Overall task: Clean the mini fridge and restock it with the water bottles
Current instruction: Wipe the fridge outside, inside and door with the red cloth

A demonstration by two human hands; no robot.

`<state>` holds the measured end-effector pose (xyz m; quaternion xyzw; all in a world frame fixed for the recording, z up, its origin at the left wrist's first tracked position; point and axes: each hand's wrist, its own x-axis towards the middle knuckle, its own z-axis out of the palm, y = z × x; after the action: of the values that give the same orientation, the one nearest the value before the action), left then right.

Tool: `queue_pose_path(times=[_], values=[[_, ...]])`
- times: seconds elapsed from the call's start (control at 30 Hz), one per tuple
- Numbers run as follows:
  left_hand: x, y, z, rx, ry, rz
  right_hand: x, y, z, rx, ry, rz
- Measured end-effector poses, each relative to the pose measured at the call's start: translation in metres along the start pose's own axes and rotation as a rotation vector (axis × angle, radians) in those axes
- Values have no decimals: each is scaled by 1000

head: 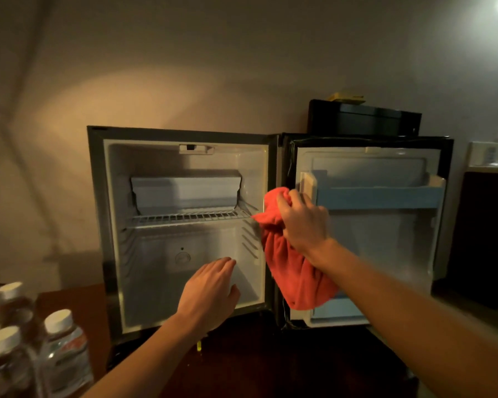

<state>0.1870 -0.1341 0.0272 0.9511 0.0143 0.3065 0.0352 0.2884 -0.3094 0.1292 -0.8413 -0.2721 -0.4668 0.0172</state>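
The mini fridge (184, 225) sits in front of me with its door (368, 234) swung wide to the right. Inside it looks white and bare. I see one wire shelf (184, 217) across the middle, a small box-shaped part (184, 193) up at the back, and no bottles in it yet.

My right hand (304, 222) is bunched tight around a red cloth (291, 271). Most of the cloth hangs down below my fist. The hand is up by the hinge, between the inside of the fridge and the door. The inside lies to the left of the cloth, and the door shelf (380, 196) lies just to the right. I think the wiping comes next, and this hand is the near one for either side.

My left hand (210, 291) is flat and loose, holding nothing. It reaches low into the bottom part of the fridge, near the floor of it. I cannot tell if it touches.

The water bottles (26, 343) stand at the far left on the brown table (75, 300), with white caps on top. They are well apart from both hands, but nearer to my left. I think they go in last.
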Motion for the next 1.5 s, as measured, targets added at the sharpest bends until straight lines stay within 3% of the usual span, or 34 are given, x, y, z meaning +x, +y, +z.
queue_pose_path(times=[0.1,0.47,0.87,1.0,1.23,1.33,1.5], values=[[5,5,-5,-8,6,17,-1,4,-3,30,-62,-23],[40,24,-33,45,85,71,85,51,-47,75,111,86],[76,67,-45,58,128,161,68,144,-42,154,174,357],[87,87,-40,51,157,206,68,140,-35,183,197,253],[105,111,-32,44,264,301,82,115,-27,13,262,-228],[111,117,-28,74,292,343,81,136,-21,18,225,-202],[127,135,-27,101,343,395,65,191,-11,92,195,6]])
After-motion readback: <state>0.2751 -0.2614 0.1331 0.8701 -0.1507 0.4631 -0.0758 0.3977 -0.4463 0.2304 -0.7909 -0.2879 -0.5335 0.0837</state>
